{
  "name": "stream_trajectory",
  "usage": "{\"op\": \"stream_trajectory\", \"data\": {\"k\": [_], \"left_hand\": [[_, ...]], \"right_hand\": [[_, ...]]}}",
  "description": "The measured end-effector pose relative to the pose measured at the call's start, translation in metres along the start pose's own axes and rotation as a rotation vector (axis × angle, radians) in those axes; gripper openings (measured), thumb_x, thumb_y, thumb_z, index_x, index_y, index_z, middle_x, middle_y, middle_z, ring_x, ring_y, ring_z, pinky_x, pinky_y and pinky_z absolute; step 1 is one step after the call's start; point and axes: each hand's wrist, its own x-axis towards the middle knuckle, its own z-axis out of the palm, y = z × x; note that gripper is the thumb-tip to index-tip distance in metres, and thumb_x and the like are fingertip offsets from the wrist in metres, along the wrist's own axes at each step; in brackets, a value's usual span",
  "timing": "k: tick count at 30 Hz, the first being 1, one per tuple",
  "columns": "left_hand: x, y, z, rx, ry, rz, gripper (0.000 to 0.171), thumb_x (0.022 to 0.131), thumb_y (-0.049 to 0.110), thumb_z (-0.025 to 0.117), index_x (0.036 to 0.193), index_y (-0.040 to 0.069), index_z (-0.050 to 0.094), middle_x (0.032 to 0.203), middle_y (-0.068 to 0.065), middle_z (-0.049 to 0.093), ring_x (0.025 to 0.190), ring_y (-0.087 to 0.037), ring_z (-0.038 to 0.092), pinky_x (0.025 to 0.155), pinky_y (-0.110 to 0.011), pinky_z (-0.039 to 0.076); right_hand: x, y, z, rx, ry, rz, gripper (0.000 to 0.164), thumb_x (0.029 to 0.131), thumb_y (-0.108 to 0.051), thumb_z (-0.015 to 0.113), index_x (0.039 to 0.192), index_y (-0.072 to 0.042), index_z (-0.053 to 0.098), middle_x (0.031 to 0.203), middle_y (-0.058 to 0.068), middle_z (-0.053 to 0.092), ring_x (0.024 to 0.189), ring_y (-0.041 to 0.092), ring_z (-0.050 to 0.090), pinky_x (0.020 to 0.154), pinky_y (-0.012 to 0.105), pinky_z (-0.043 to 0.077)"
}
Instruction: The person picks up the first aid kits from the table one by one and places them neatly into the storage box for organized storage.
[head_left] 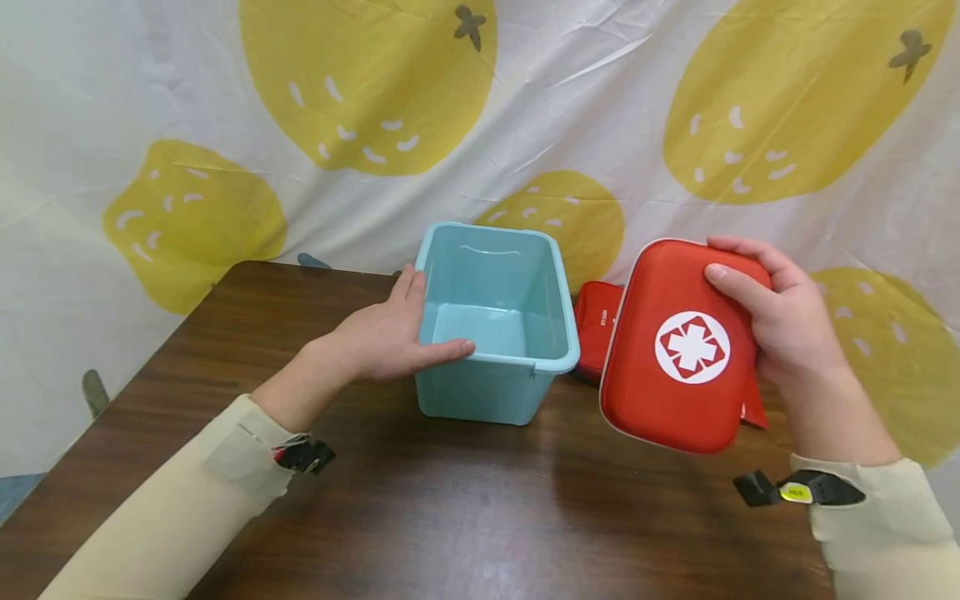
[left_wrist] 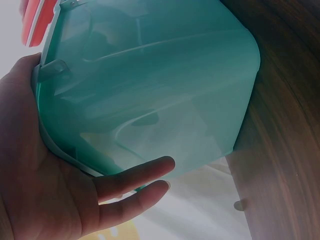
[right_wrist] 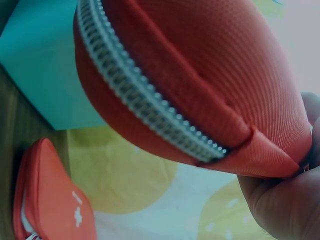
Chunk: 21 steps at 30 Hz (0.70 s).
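A red, rounded rectangular zip case of ribbed fabric (head_left: 637, 367), bearing a white round cross emblem (head_left: 692, 347), is held up above the surface, just right of the bin. The right hand (head_left: 798, 325) grips its upper right side, thumb on the front face and fingers curled behind. The right wrist view shows the case's silvery zip (right_wrist: 135, 90).

Left of it, an open-topped, light turquoise plastic bin (head_left: 480, 393) stands upright. The left hand (head_left: 378, 337) touches its rim, fingers straight and spread along the outer left side, thumb on the near rim.

A smaller red pouch with white print (head_left: 597, 321) rests behind the raised case, beside the bin; a red corner (head_left: 753, 408) peeking out farther right may belong to something else.

The surface (head_left: 420, 517) is dark brown wood grain, with a pale sheen near its front. Behind it hangs a wrinkled white cloth (head_left: 570, 100) printed with large yellow lemons (head_left: 367, 75).
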Motion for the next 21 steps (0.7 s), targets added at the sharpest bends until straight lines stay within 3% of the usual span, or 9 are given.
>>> {"op": "stream_trajectory", "data": {"k": [21], "left_hand": [[-0.001, 0.0, 0.0, -0.006, 0.001, 0.001, 0.134, 0.092, 0.087, 0.055, 0.174, -0.001, -0.003, 0.184, -0.019, 0.001, 0.127, -0.044, 0.069, 0.106, -0.056, 0.058]], "right_hand": [[0.033, -0.047, 0.054, 0.102, -0.028, -0.128, 0.045, 0.098, -0.015, 0.083, 0.141, -0.015, 0.071, 0.115, 0.006, 0.073, 0.084, 0.019, 0.078, 0.073, 0.028, 0.066]]}}
